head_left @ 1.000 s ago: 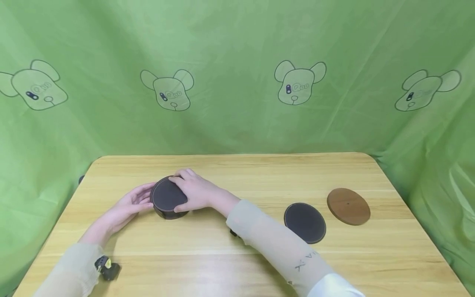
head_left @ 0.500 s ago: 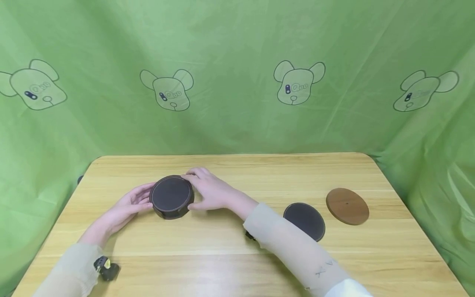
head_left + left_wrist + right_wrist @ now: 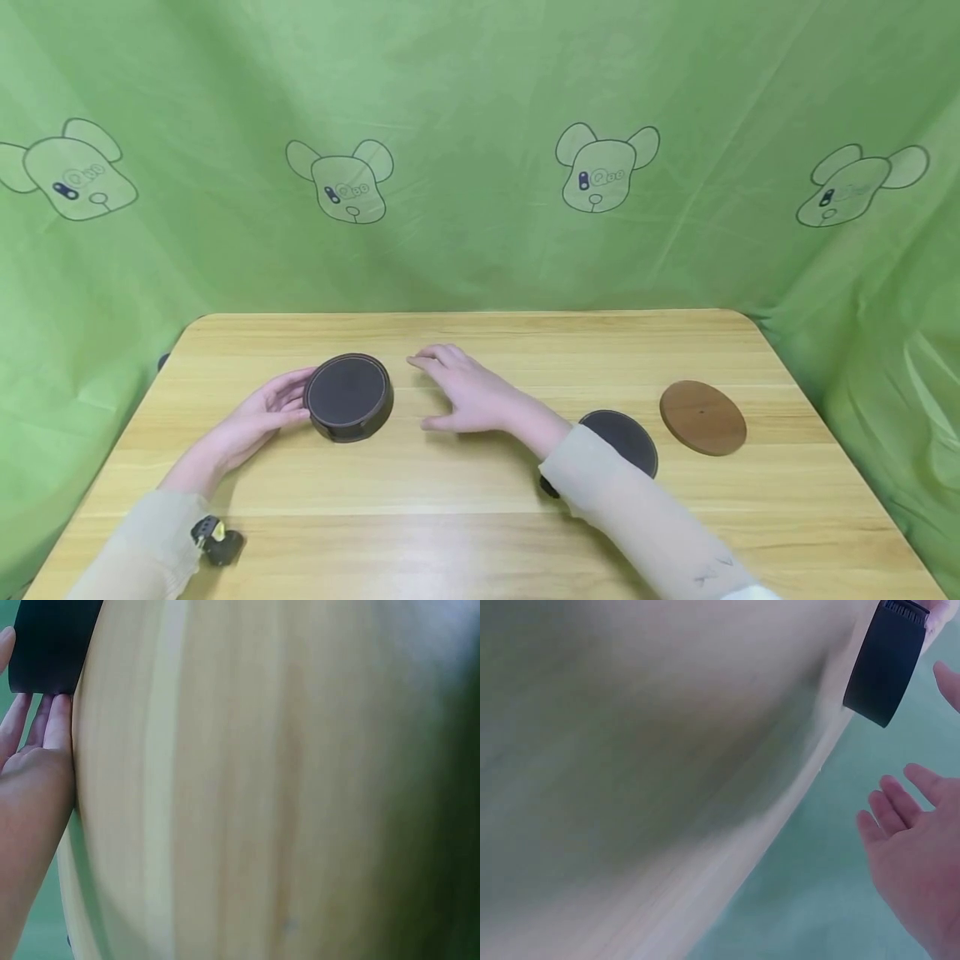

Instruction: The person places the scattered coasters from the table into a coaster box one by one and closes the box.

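In the head view, a round black coaster holder stands on the left part of the table, with a stitched black coaster on top. My left hand rests against the holder's left side, thumb toward the near edge and fingers farther back. The left wrist view shows fairly straight fingers touching the dark holder. To the right of the holder, apart from it, my right hand hovers with thumb and fingers spread and nothing between them. In the right wrist view a gap separates that hand from the holder.
Another black coaster lies on the wooden table, partly covered by my right sleeve. Farther right lies a brown round disc with a small dark mark at its centre. A green printed curtain surrounds the table's back and sides.
My right hand has left the holder's top and moved right, away from it, with fingers spread. The left hand stays at the holder's side; the coaster on top is now uncovered.
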The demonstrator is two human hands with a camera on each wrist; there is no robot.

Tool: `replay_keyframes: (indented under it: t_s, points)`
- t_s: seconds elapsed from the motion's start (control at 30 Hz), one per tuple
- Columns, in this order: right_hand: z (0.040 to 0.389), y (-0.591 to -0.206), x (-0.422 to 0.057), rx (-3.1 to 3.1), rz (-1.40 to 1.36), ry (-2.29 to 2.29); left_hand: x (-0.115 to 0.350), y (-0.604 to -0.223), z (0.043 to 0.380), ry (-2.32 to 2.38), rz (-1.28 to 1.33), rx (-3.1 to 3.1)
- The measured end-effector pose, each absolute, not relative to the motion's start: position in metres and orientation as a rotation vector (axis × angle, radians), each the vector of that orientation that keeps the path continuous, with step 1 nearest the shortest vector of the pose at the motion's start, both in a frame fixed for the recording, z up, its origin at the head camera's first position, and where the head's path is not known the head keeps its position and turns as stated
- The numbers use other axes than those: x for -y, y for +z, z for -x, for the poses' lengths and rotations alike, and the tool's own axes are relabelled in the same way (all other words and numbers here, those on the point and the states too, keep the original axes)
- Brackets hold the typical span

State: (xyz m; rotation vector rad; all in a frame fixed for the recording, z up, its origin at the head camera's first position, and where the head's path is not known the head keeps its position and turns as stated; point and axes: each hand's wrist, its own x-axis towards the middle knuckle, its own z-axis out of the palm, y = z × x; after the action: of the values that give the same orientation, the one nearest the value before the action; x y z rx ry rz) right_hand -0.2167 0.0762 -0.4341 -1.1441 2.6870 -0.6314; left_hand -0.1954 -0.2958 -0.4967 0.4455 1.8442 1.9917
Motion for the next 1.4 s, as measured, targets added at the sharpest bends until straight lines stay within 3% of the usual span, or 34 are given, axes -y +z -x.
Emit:
replay_keyframes:
  t_s: [0.8, 1.4]
  points:
    - [0.179, -0.422, -0.165, -2.771, 1.019, -0.596, 0.294, -0.495, 0.195, 1.974, -0.410, -1.869]
    - [0.154, -0.435, -0.225, -2.843, 0.941, -0.590, 0.296, -0.495, 0.196, 1.952, -0.385, -1.902]
